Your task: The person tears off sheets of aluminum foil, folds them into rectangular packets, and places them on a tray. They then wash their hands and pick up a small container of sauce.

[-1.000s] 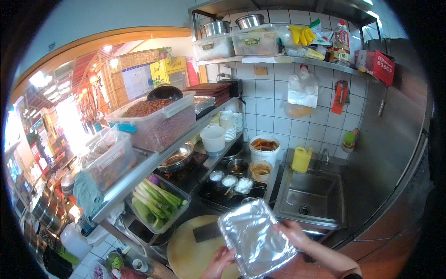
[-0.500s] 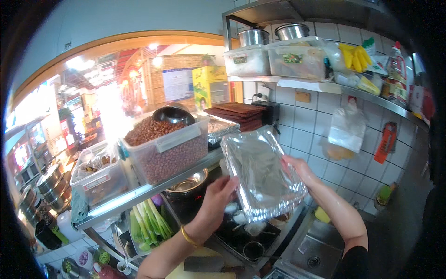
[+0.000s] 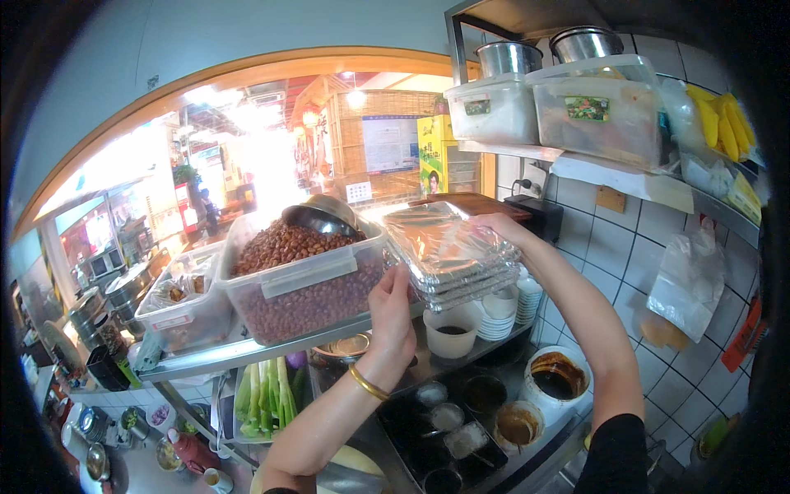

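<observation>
A foil tray (image 3: pixel 440 235) with a shiny silver top lies on a stack of similar foil trays (image 3: pixel 465 288) at the end of the metal shelf. My right hand (image 3: pixel 500 229) grips its far right edge, the fingers partly hidden behind the foil. At the near left corner my left hand (image 3: pixel 390 298) holds the tray's edge, fingers closed together and thumb up. Just left of that hand stands a clear plastic tub (image 3: pixel 309 284) full of reddish-brown peanuts (image 3: pixel 288 249). A steel bowl (image 3: pixel 321 216) rests tilted on the peanuts.
Below the shelf are a white tub of dark liquid (image 3: pixel 451 331), stacked white cups (image 3: pixel 496 325), a sauce bucket (image 3: pixel 561 375) and a black tray of small containers (image 3: pixel 448 436). Spring onions (image 3: pixel 263 399) lie at lower left. Lidded boxes (image 3: pixel 597 107) fill the upper right shelf.
Both hands have carried the foil tray away from me and left, from above the counter onto the stack. The view has turned left, and the sauce bucket and cups now show.
</observation>
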{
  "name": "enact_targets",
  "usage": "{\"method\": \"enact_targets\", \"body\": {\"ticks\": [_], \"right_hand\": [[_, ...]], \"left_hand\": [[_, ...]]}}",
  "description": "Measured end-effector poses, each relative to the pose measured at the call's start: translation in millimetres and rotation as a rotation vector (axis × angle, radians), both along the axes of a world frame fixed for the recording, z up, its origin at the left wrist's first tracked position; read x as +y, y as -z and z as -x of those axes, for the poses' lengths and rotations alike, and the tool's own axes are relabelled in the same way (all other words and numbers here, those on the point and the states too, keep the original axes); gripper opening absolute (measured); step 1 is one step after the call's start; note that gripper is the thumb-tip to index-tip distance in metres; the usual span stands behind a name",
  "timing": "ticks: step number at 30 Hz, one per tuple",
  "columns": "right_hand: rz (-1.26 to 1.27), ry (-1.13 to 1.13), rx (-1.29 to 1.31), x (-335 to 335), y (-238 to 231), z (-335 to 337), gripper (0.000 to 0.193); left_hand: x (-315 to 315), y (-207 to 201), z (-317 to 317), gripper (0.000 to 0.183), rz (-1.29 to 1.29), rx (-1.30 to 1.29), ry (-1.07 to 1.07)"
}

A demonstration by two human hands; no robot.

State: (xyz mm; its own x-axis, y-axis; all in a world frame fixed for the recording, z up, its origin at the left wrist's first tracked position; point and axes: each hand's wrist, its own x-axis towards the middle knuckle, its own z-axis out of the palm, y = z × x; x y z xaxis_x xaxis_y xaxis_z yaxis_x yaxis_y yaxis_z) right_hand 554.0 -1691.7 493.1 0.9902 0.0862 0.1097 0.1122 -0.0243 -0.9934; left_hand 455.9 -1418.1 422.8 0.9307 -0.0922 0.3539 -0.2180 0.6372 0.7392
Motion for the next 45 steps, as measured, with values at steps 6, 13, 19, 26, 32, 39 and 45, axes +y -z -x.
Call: {"method": "enact_targets", "body": {"ticks": [6, 13, 19, 26, 32, 39, 45], "right_hand": [[0.046, -0.024, 0.0, -1, -3, -22, 0.041], [-0.387, 0.225, -0.257, 5, 41, 75, 0.064], [0.665, 1.053, -1.425, 95, 87, 80, 0.056], [0.76, 0.966, -1.43, 106, 64, 73, 0.05], [0.676, 0.98, -1.506, 108, 61, 56, 0.047], [0.666, 1.032, -1.549, 116, 59, 29, 0.043], [0.628, 0.961, -1.554, 113, 59, 11, 0.037]], "left_hand": [[-14, 5, -13, 0.04, 0.117, -0.016, -0.064], [-20, 19, -6, 0.055, 0.201, -0.118, -0.043], [-21, 26, -5, 0.054, 0.23, -0.097, -0.05], [-18, 27, -6, 0.061, 0.211, -0.104, -0.048], [-4, 71, 19, 0.065, -0.027, -0.137, -0.016], [17, 136, 37, 0.047, -0.119, 0.014, 0.108], [25, 98, 45, 0.04, -0.306, 0.012, 0.003]]}}
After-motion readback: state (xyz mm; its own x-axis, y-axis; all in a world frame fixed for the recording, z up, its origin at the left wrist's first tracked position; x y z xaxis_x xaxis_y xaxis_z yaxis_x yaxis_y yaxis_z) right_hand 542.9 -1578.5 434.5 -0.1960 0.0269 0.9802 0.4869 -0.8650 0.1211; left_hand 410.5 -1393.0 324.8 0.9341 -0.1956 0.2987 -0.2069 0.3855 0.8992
